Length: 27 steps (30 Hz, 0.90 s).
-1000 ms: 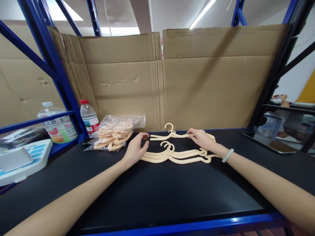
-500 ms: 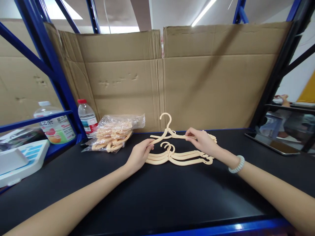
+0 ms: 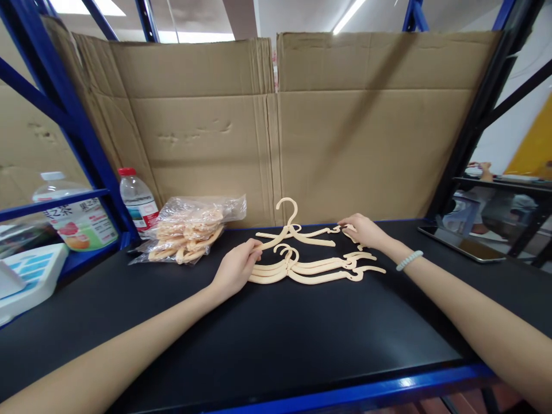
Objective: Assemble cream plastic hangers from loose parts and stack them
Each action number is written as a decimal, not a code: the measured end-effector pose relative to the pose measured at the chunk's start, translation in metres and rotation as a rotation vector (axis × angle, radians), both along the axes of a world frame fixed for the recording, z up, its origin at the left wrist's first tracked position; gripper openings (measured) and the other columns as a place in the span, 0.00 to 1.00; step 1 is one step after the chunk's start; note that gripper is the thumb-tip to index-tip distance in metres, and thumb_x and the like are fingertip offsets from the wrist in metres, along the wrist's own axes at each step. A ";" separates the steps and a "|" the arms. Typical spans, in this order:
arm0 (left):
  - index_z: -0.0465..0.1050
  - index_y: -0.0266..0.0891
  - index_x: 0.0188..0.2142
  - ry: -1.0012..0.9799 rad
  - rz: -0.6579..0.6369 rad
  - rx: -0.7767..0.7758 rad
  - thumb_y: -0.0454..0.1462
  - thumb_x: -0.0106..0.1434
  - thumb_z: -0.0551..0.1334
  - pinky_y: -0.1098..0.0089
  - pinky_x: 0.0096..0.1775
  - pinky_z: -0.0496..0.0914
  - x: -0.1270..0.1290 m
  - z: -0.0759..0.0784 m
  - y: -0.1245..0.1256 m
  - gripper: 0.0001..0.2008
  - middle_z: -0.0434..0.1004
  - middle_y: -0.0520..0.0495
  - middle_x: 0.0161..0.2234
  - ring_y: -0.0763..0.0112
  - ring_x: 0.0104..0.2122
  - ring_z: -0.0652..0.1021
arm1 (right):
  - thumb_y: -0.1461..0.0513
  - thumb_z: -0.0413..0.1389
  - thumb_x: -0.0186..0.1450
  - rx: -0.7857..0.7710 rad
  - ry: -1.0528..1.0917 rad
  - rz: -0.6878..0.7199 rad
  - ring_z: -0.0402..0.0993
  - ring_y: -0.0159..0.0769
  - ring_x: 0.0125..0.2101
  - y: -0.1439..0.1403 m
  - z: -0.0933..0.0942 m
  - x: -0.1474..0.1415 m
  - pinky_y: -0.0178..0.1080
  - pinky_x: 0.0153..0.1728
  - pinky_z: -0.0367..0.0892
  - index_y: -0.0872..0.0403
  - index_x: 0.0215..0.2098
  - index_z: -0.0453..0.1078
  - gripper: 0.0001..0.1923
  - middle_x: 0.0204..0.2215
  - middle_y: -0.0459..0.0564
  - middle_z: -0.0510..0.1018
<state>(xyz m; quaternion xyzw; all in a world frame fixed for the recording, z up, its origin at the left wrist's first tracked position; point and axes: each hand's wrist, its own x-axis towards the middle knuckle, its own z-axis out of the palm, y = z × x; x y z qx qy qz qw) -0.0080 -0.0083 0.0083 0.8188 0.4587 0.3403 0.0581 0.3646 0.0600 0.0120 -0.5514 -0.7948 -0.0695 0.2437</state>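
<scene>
Left hand (image 3: 235, 267) pinches one end of the raised hanger (image 3: 297, 230), hook up. Right hand (image 3: 364, 230) grips its other end, keeping it clear of the stack (image 3: 310, 267).

The black bench (image 3: 267, 339) with a blue front edge carried a flat pile of cream hangers (image 3: 310, 269), a clear bag of hangers (image 3: 190, 230), a water bottle (image 3: 137, 201) and a tablet (image 3: 459, 247).

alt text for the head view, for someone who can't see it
Two bare hands hold a cream hanger by its ends, left hand and right hand, above a pile of hangers on a black table. A bag of hangers lies left.
</scene>
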 end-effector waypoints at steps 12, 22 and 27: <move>0.66 0.41 0.39 -0.015 0.023 -0.011 0.39 0.65 0.50 0.69 0.35 0.65 -0.002 0.000 0.001 0.09 0.75 0.51 0.29 0.67 0.31 0.75 | 0.65 0.51 0.67 0.003 -0.305 0.059 0.70 0.45 0.41 0.002 -0.006 -0.016 0.42 0.39 0.65 0.56 0.35 0.75 0.10 0.36 0.56 0.77; 0.66 0.41 0.37 -0.060 0.011 0.029 0.41 0.65 0.50 0.71 0.34 0.66 -0.003 0.000 0.003 0.09 0.74 0.51 0.28 0.68 0.30 0.75 | 0.64 0.54 0.64 0.125 -0.319 0.166 0.69 0.39 0.35 -0.005 -0.001 -0.021 0.38 0.36 0.61 0.54 0.32 0.75 0.07 0.31 0.52 0.76; 0.66 0.41 0.37 -0.073 0.021 0.022 0.40 0.65 0.50 0.71 0.34 0.66 -0.003 0.000 0.002 0.09 0.75 0.51 0.28 0.68 0.30 0.75 | 0.60 0.50 0.67 0.245 -0.066 0.070 0.70 0.36 0.30 -0.017 0.009 -0.021 0.37 0.32 0.62 0.55 0.35 0.72 0.11 0.28 0.51 0.77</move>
